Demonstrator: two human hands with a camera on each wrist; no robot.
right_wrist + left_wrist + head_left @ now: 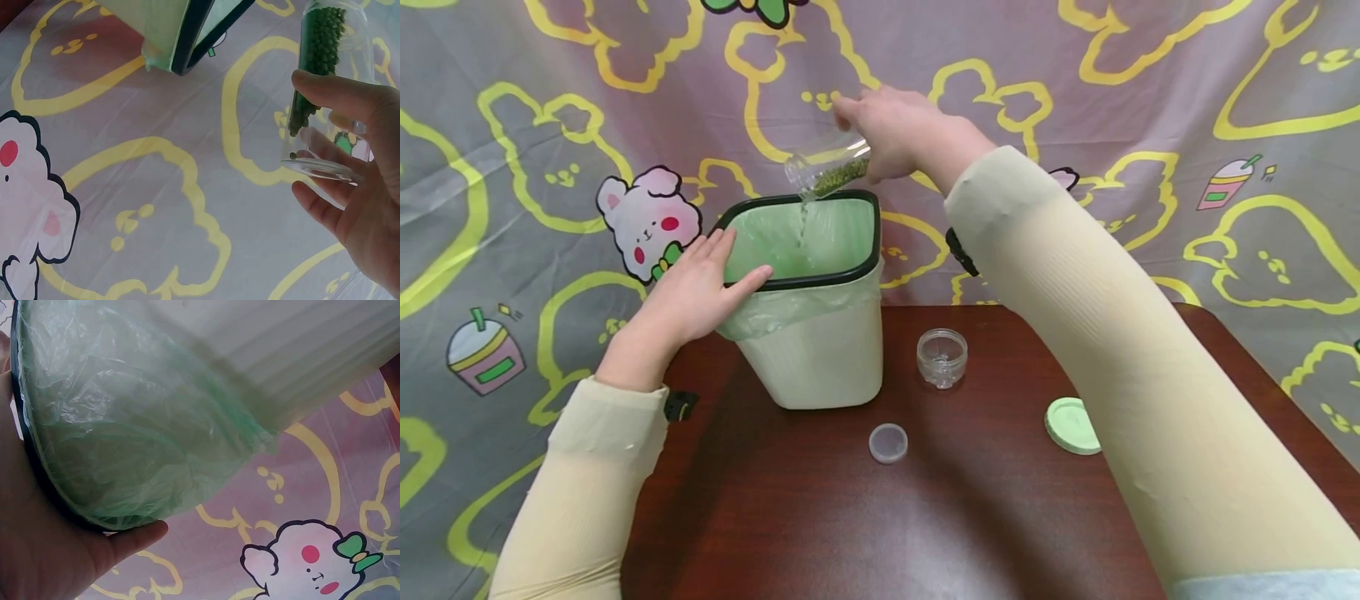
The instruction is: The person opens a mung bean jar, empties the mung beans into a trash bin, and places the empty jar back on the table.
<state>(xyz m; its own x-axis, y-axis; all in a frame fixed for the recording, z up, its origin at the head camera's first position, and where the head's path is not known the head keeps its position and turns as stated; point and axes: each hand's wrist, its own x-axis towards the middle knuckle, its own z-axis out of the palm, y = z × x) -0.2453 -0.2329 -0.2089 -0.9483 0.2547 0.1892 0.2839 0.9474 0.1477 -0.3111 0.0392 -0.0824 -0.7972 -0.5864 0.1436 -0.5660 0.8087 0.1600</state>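
Observation:
My right hand [898,133] holds a clear bottle [359,47] with green beans [322,40] in it, thumb on one side and fingers on the other. The bottle is tipped mouth-down over the trash can [820,350], and beans fall from it into the can. A translucent green bag [144,412] lines the can and folds over its black rim [820,282]. Against the rim's left front corner rests my left hand [688,287], thumb spread from the fairly straight fingers. The left wrist view shows that hand along the rim, partly hidden.
On the brown table [850,533] stands a clear round container [942,358], right of the can. A small translucent lid [888,443] lies nearer me. The light green lid [1071,425] at the right is partly covered by my sleeve. A patterned curtain [1015,242] hangs behind.

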